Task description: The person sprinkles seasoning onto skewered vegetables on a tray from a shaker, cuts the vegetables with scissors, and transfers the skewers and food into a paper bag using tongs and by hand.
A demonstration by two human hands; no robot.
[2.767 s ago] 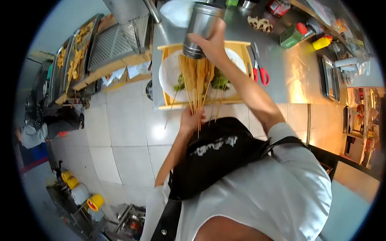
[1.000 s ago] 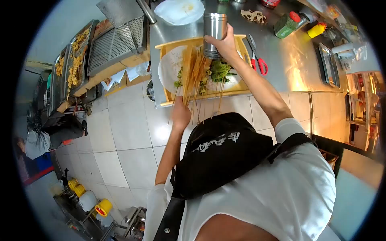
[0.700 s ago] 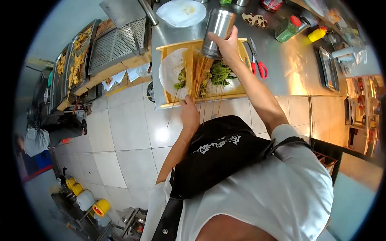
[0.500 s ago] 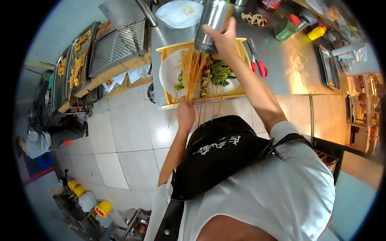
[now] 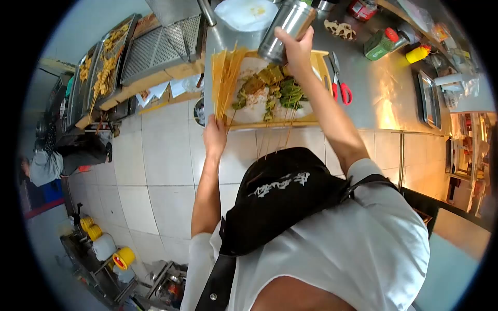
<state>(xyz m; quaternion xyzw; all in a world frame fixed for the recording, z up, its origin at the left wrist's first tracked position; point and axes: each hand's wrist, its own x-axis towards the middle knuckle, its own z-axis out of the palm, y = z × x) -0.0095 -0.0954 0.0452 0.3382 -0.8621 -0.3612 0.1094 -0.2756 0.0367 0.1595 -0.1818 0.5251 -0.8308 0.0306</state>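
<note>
My left hand [image 5: 215,137] is closed round the lower ends of a bunch of skewers with flat yellow-brown food [image 5: 226,78], raised over the left side of a yellow wooden tray [image 5: 325,67]. In my right hand [image 5: 299,49] is a metal shaker [image 5: 287,31], tilted above the tray's back edge. Green vegetable skewers [image 5: 291,94] and browner pieces [image 5: 254,84] lie on the white plate in the tray, beside scattered reddish seasoning. Their thin sticks stick out over the tray's front edge.
Red-handled scissors [image 5: 342,92] lie right of the tray. Behind it is a white plate [image 5: 246,14]. Jars, a yellow bottle [image 5: 417,54] and a metal tray [image 5: 428,101] are at the right. Food trays [image 5: 106,67] and a perforated rack [image 5: 161,49] stand left. Another person [image 5: 46,166] is at far left.
My left hand has carried the bunch of skewers left, from over the plate's middle, uncovering the food beneath. The shaker has shifted slightly right in my right hand and changed its tilt.
</note>
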